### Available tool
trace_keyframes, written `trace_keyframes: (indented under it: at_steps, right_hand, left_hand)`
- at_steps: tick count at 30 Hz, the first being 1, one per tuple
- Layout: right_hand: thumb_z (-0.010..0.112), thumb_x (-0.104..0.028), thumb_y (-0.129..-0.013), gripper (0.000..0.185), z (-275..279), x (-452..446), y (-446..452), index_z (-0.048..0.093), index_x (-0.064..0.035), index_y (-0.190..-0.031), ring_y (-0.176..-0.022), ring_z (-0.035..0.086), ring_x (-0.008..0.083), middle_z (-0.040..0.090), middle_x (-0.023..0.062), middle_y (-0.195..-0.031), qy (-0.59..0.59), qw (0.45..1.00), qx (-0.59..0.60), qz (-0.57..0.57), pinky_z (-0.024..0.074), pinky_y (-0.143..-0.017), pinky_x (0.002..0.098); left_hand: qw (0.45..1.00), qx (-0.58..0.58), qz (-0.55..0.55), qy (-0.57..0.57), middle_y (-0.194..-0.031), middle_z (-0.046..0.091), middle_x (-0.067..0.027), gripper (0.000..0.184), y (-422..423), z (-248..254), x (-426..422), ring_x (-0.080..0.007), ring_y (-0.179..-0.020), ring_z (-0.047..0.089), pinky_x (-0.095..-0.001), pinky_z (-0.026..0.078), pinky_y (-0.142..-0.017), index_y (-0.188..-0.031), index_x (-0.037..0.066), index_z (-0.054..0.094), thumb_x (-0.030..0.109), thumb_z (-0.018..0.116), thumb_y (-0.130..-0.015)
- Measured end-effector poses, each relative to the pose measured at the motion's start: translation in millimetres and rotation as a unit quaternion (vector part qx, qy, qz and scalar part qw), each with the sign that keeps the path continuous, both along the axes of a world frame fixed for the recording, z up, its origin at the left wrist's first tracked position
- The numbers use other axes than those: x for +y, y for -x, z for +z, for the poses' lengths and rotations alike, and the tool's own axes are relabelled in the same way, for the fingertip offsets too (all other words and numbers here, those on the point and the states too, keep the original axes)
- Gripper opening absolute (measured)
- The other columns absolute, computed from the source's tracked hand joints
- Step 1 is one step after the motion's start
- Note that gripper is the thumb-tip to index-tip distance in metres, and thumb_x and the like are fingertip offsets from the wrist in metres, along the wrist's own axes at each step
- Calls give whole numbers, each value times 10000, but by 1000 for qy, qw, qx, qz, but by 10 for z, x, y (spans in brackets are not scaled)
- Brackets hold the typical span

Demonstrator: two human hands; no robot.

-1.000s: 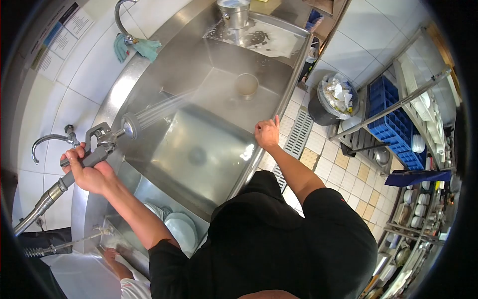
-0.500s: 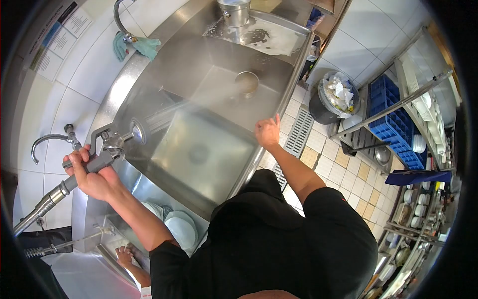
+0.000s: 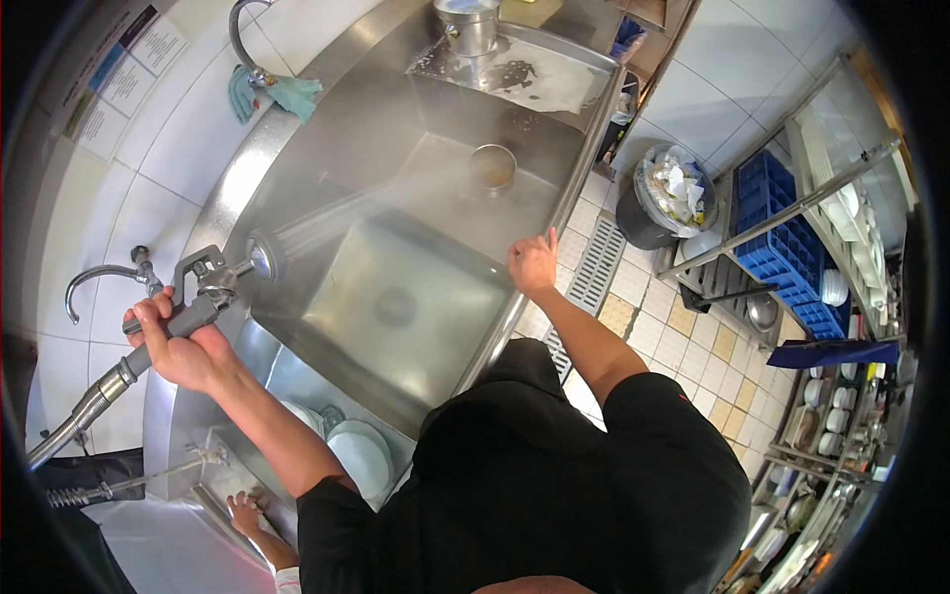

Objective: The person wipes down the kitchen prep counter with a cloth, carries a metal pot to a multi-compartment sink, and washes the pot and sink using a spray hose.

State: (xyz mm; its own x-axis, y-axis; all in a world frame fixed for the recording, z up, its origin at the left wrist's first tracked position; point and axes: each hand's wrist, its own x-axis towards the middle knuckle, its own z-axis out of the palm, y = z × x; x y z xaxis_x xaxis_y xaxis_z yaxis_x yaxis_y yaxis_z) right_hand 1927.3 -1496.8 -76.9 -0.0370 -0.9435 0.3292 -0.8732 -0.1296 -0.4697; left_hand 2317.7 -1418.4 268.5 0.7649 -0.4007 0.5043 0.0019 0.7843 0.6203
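Observation:
My left hand [image 3: 186, 348] is wrapped round the grey handle of a spray gun [image 3: 203, 312], whose flexible metal hose runs down to the left. Water jets from its round head across the deep steel sink [image 3: 297, 163] toward the far right. At the sink's front rim, my right hand [image 3: 532, 265] has its fingers loosely bent and one stretched apart; it holds nothing. Whether it touches the rim is hard to tell. A round drain piece [image 3: 492, 169] sits in the far basin. Cloudy water [image 3: 396, 307] fills the nearer basin.
Plates [image 3: 359, 457] lie in the basin at lower left, near another person's hand [image 3: 244, 515]. A metal pot [image 3: 467, 28] stands on the wet drainboard. Green cloth [image 3: 292, 96] hangs by a tap. Beyond a floor grate [image 3: 597, 267] are a trash bin [image 3: 661, 218] and blue crates [image 3: 772, 223].
My left hand and the spray gun have shifted slightly, the head tilting a little left and up, while water keeps spraying. My right hand stays in nearly the same place.

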Motion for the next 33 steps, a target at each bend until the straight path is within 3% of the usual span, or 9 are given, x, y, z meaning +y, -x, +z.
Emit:
trace_keyframes:
  at_steps: [25, 31, 33]
  right_hand:
    - [618, -145, -765, 74, 144, -4, -36, 668, -113, -720, -854, 584, 217, 632, 33, -756, -32, 999, 3, -5, 191, -1129, 466]
    - [611, -141, -761, 70, 49, -43, -48, 676, -121, -745, -901, 575, 216, 648, 27, -804, -57, 998, -9, -2, 131, -1146, 462]
    - [625, -150, -755, 78, 43, -58, -54, 680, -121, -801, -895, 590, 225, 660, 38, -828, -50, 999, -6, -4, 231, -1107, 459]
  left_hand:
    - [999, 12, -47, -3, -742, 481, -49, 41, -1, 3, 57, -148, -679, 459, -379, 486, -806, -935, 44, 493, 31, 529, -921]
    - [999, 7, -28, -18, -747, 482, -47, 50, -69, -16, 45, -150, -684, 455, -373, 477, -815, -945, 49, 488, 38, 531, -921]
    - [999, 7, -23, -24, -746, 479, -44, 52, -120, -19, 38, -153, -693, 453, -375, 469, -827, -944, 51, 485, 46, 532, -923]
